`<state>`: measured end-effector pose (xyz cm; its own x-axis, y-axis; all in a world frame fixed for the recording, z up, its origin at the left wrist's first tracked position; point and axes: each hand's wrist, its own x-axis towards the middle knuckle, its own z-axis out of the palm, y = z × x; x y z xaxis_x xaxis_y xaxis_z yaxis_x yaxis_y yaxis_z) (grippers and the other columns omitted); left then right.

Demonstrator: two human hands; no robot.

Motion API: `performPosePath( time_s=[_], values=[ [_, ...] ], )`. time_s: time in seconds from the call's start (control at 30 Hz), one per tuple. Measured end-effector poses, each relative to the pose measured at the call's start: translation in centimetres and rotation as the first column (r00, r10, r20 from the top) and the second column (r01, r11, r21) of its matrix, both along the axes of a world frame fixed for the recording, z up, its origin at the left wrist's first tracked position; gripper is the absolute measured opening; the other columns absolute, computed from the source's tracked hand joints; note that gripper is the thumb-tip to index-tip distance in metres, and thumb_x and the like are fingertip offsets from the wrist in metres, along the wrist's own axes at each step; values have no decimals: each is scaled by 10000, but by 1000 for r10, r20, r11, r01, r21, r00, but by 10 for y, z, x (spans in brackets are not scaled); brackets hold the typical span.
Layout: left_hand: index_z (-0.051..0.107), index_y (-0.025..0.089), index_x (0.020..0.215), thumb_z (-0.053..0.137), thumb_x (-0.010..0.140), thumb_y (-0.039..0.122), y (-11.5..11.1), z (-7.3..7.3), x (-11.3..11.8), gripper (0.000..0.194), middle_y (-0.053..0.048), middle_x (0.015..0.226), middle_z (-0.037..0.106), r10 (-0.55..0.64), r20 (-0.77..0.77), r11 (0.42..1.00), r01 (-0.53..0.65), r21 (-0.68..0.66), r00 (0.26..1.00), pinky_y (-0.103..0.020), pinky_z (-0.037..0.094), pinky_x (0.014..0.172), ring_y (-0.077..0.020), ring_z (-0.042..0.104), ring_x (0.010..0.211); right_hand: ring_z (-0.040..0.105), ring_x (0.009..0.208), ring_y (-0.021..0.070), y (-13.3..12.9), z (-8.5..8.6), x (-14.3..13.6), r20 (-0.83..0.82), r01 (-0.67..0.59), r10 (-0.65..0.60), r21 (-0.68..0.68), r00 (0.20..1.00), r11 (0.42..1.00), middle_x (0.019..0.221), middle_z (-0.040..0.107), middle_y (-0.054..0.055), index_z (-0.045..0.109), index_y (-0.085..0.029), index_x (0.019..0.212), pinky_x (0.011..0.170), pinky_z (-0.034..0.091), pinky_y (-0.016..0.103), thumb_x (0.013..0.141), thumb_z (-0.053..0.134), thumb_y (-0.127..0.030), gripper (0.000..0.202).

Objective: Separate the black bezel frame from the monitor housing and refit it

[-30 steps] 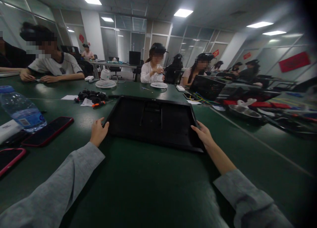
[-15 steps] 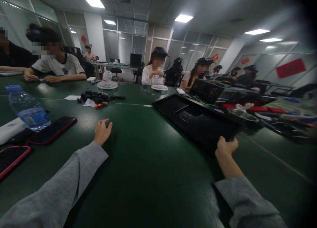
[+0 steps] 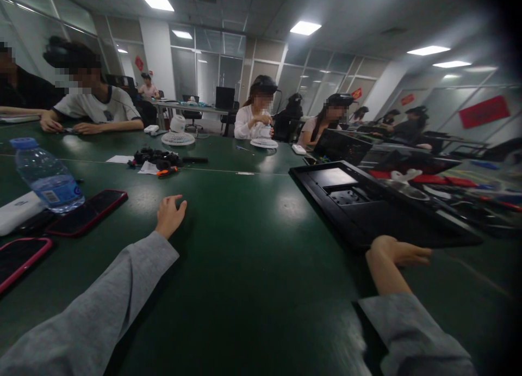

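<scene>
A flat black rectangular panel (image 3: 391, 218) with a raised rim and a recessed middle, like the back shell of a monitor, lies at the right of the green table (image 3: 244, 289). My right hand (image 3: 393, 251) is at its near edge, fingers stretched out to the right and not wrapped round the rim. Whether the hand still bears on the panel I cannot tell. My left hand (image 3: 170, 217) rests on the table at left of centre, thumb apart from loosely bent fingers, holding nothing. The nearest thing to it is a dark phone with a red edge (image 3: 87, 213).
On the left stand a water bottle (image 3: 47, 174), a white box (image 3: 18, 213) and another phone (image 3: 20, 262). Black parts with an orange-handled tool (image 3: 167, 172) lie further back. Cables and metal parts (image 3: 457, 185) crowd the right. Co-workers sit across, near white fans (image 3: 178, 139).
The black panel has moved right and lies flatter. My right hand has let go of its edge, and the fingers have straightened. My left hand has stayed in place.
</scene>
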<state>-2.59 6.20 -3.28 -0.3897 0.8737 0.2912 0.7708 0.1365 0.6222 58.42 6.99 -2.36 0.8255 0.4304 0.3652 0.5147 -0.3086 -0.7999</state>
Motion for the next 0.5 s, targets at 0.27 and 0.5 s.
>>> performPosePath(
  time_s=[0.27,0.5],
  values=[
    [609,157,1276,478,905,420,1,0,0,473,-168,1257,567,-5,-13,1000,5,-2,1000,-482,413,1040,-304,547,1175,34,1486,411,-4,13,-10,-103,287,-274,141,956,948,1571,60,368,168,-102,1573,1109,102,649,788,462,-249,852],
    [611,174,1267,470,909,429,-1,2,2,461,-163,1271,562,-2,-12,1000,2,-1,1000,-480,422,1030,-303,554,1179,179,1502,249,-24,54,-74,412,-30,-114,327,904,945,1611,213,211,143,-66,1575,1210,169,451,944,300,-269,681]
  ],
)
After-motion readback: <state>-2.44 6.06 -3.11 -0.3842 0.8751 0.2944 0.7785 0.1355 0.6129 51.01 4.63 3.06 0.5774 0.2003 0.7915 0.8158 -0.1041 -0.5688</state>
